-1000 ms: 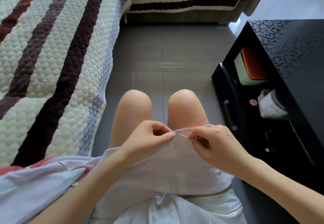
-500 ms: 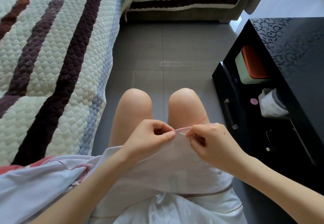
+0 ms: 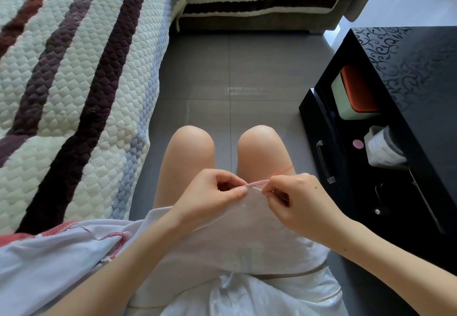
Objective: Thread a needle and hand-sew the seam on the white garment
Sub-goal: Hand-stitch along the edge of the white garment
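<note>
Left hand (image 3: 210,192) pinches the white garment's (image 3: 235,236) pink seam (image 3: 258,182), right hand (image 3: 299,199) pinches the needle (image 3: 256,188), jar label (image 3: 382,151) blurred

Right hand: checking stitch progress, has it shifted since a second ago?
Yes. The right hand edged slightly left, away from the drawer handle, toward the left hand.

You sat in a home living room: striped quilted sofa cover (image 3: 74,93) at frame left, glossy black table (image 3: 415,73) at right, grey floor tiles (image 3: 235,68) between.
</note>
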Available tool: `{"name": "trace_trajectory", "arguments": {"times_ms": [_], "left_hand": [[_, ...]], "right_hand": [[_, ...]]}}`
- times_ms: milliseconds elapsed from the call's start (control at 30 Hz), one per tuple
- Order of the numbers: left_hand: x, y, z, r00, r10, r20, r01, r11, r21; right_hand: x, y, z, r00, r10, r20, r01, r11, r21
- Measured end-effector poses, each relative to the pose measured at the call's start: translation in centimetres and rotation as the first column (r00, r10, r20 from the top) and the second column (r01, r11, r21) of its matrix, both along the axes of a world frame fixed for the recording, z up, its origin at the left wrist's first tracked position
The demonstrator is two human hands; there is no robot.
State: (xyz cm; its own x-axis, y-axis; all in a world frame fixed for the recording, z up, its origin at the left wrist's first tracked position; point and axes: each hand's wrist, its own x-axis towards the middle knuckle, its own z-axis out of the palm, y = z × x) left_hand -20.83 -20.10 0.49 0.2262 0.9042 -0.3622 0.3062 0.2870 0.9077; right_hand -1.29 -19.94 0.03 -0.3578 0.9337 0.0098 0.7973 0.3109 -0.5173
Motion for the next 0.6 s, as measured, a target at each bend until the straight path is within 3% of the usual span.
{"name": "trace_trajectory", "arguments": {"times_ms": [333,600], "left_hand": [[0.1,-0.1,-0.2,0.998,-0.024,-0.058,0.029,0.995,0.092],[0.2,-0.2,-0.3,0.998,-0.049,-0.042,0.055,0.987,0.148]], "right_hand": [[-0.4,0.1,0.3,0.999,0.000,0.040,0.000,1.000,-0.001],[-1.4,-0.1,1.1,0.985,-0.027,0.169,0.041,0.996,-0.084]]}}
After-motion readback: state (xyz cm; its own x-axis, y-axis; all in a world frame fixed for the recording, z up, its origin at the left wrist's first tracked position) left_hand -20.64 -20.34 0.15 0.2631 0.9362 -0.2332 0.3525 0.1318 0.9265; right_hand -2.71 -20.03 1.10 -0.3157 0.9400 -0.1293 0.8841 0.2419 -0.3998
